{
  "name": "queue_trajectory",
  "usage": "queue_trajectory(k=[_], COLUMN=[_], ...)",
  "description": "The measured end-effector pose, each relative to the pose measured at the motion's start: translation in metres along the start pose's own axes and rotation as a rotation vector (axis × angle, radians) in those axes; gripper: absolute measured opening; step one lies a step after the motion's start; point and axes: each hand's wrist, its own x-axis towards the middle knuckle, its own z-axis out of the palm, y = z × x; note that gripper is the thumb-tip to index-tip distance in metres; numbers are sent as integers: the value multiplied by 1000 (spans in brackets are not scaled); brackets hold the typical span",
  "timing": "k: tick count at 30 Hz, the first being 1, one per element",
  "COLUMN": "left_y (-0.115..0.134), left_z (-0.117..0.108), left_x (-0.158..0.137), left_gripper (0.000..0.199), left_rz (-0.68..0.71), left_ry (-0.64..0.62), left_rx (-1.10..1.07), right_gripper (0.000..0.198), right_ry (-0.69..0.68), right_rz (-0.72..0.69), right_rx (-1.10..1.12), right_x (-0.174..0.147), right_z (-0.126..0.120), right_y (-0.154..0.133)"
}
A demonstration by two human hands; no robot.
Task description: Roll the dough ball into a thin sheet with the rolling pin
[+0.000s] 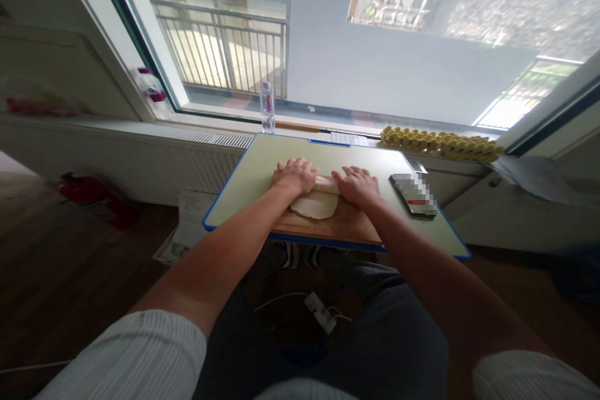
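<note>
A flattened sheet of pale dough (315, 206) lies on a brown wooden board (351, 225) on the small table. Across the dough's far part runs a pale rolling pin (326, 185), showing only between my hands. My left hand (295, 176) presses on the pin's left end, fingers bent over it and pointing away from me. At the other end, my right hand (357, 185) bears down in the same way, its thumb toward the middle. Both palms cover the pin's ends, so the exact grip is partly hidden.
The light green table (244, 181) has a blue edge. A phone-like flat object (413, 195), blurred out, lies at its right. Behind stand a water bottle (267, 109) and a yellow wavy strip (440, 144) on the windowsill. A red fire extinguisher (98, 200) is left on the floor.
</note>
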Motion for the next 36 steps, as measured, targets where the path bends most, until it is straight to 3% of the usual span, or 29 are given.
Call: queue_trajectory(k=[6,14,21,28,36], left_y=[-4,-4,-5,-4,-4], left_z=[-5,-3,1,0,-6], left_x=[40,80,101,97,62], left_gripper=[60,57,52,57,60], left_rz=[-41,-54,-59,-56,-9], left_ry=[-84,30,51,-7,-100], left_rx=[-38,-47,-69,-63,-16], right_gripper=[74,67,68,69,80], right_ry=[35,174,145,93,-36], right_rz=[87,72,82,90,97], right_rx=[122,92,74,86,132], right_x=[47,85,105,103,70], right_z=[4,6,9,11,8], right_y=[5,8,12,13,7])
